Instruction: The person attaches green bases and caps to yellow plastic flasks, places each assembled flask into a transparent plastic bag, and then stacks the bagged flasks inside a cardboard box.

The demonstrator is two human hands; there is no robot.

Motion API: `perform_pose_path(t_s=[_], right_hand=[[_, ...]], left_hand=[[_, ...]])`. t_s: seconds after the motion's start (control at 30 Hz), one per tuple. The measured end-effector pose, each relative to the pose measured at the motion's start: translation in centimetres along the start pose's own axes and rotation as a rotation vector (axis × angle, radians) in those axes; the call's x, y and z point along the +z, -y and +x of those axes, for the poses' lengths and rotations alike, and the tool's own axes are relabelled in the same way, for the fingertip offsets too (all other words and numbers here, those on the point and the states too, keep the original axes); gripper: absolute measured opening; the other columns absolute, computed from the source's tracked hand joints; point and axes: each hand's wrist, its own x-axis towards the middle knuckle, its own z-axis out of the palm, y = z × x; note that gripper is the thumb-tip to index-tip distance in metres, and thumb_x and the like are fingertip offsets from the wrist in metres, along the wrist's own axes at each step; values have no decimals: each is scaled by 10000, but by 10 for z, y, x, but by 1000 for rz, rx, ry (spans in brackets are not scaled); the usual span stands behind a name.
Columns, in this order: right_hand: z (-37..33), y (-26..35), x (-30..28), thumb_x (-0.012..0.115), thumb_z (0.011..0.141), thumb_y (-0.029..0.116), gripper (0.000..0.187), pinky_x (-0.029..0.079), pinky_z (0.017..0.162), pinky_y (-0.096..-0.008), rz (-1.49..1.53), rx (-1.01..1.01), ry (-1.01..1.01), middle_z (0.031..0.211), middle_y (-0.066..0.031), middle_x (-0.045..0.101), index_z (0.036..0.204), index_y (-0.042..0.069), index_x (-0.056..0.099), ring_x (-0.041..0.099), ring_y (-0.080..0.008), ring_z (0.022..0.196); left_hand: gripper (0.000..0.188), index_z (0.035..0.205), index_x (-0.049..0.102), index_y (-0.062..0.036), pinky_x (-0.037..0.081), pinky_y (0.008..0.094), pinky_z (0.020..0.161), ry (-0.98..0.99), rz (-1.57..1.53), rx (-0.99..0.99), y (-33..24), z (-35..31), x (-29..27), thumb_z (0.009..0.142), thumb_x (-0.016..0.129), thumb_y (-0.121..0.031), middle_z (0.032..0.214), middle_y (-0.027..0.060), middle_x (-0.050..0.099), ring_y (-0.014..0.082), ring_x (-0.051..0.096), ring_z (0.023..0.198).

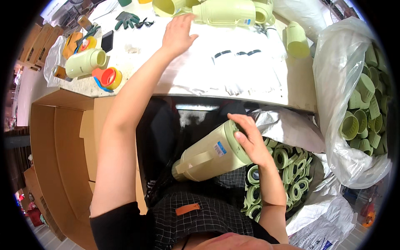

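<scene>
A pale green thermos jug (208,152) with a side handle and a small blue-and-white label lies tilted across my lap, its narrower end toward the lower left. My right hand (253,139) grips its wide upper-right end, thumb and fingers around the rim. My left hand (179,35) is stretched far across the table, fingers extended and apart from the thumb. Its fingertips are beside another green thermos jug (225,12) lying on its side; whether they touch it I cannot tell. To the left of that jug lies an open green cylinder (164,7).
An open cardboard box (62,166) stands at the left. At the right are a plastic bag (333,96) of green cups and a sack of green ring-shaped parts (291,175). The white table (191,79) bears a phone (107,41), gloves (126,20), tape rolls (109,78) and another jug (85,63).
</scene>
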Motion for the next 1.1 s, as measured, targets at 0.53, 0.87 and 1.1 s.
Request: perform_pose_path(t_s=[0.53, 0.87, 1.1], right_hand=[[28, -3, -8, 638, 907, 87, 381, 459, 930, -353, 113, 66, 44, 1144, -144, 580, 1279, 34, 575, 582, -309, 1061], [48, -10, -3, 612, 981, 237, 322, 496, 878, -309, 515, 273, -10, 1027, -109, 698, 1149, -35, 651, 650, -174, 990], [46, -35, 27, 731, 880, 61, 377, 509, 813, -268, 478, 252, -471, 1119, -117, 639, 1205, -31, 564, 605, -122, 875]], left_hand=[[123, 858, 683, -7, 485, 344, 748, 378, -419, -169, -15, -57, -3, 833, 731, -117, 837, 114, 636, 247, 605, 811], [268, 977, 701, -10, 512, 369, 832, 495, -335, -321, 2, -69, 45, 943, 587, -250, 896, 150, 727, 291, 666, 852], [391, 857, 723, -2, 506, 311, 849, 437, -1134, -230, -69, -68, 4, 1008, 438, -223, 898, 119, 722, 201, 663, 874]])
